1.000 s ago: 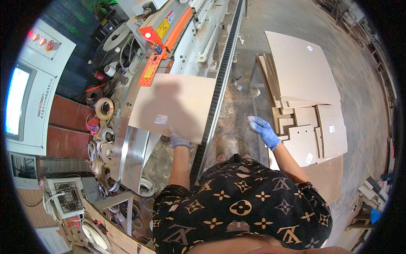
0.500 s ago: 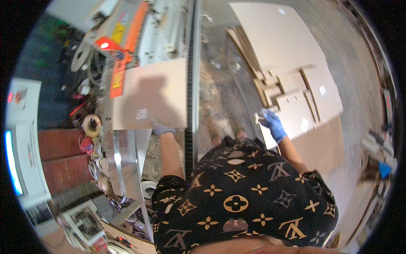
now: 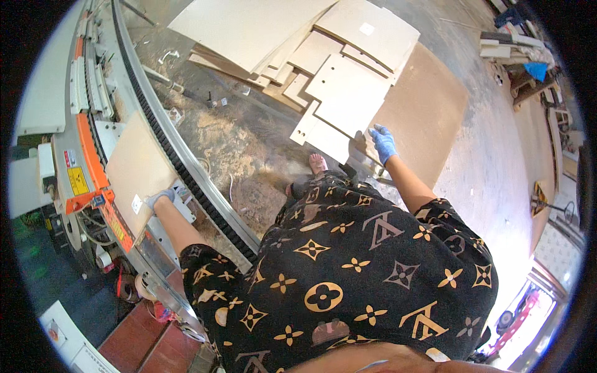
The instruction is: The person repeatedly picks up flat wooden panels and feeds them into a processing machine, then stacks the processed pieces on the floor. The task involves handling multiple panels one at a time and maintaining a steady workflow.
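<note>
My left hand [image 3: 163,198], in a grey-blue glove, grips the near edge of a beige board [image 3: 140,168] with a small white label. The board lies on the machine bed beside an orange guard [image 3: 94,149]; the fingers are partly hidden at its edge. To the right, my right hand [image 3: 384,144], in a blue glove, hangs over the corner of a large brown sheet [image 3: 429,112]. Its fingers are loosely bent and apart, with nothing visible in them. Close by lies a spread of cut white panels [image 3: 351,90] on the floor.
A curved metal rail with a black cable chain [image 3: 165,140] runs between me and the machine. Scraps and a pipe [image 3: 163,79] litter the dusty floor by my bare foot [image 3: 318,163]. Piled timber and a blue item [image 3: 535,71] stand far right.
My view has turned to the right, so the machine and board now sit further left. My left hand stays at the board. My right hand has come away from the panel edge.
</note>
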Demonstrator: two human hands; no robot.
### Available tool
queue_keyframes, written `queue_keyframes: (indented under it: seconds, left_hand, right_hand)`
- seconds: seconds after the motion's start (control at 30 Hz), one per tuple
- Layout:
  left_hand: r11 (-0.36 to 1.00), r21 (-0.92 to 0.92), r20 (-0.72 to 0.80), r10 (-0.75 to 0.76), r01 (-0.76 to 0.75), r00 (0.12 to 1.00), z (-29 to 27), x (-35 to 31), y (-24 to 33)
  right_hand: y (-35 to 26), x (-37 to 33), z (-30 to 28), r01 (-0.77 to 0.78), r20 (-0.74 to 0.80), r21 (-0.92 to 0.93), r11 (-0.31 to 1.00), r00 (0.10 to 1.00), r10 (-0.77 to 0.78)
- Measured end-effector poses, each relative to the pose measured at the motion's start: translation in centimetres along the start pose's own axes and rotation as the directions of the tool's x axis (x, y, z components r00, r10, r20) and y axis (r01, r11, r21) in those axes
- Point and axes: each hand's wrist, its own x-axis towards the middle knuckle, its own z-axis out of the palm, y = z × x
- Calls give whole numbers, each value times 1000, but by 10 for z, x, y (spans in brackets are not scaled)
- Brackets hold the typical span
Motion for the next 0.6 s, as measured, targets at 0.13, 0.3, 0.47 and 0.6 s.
queue_keyframes:
  seconds: [0.13,0.3,0.47,0.6]
  left_hand:
    - [998,24,-20,54,-54,998,16,-15,-10]
    - [980,-39,139,198,-194,970,11,-50,-57]
    - [925,184,367,248,-331,897,-30,-99,-124]
    - [903,333,497,75,-271,864,-45,-145,-174]
  right_hand:
    - [-2,10,10,-266,-38,224,938,959,281]
    - [2,30,42,-286,-55,329,900,945,321]
    - [5,38,55,-51,-254,199,979,962,102]
    - [-4,23,61,-118,-198,-30,993,974,110]
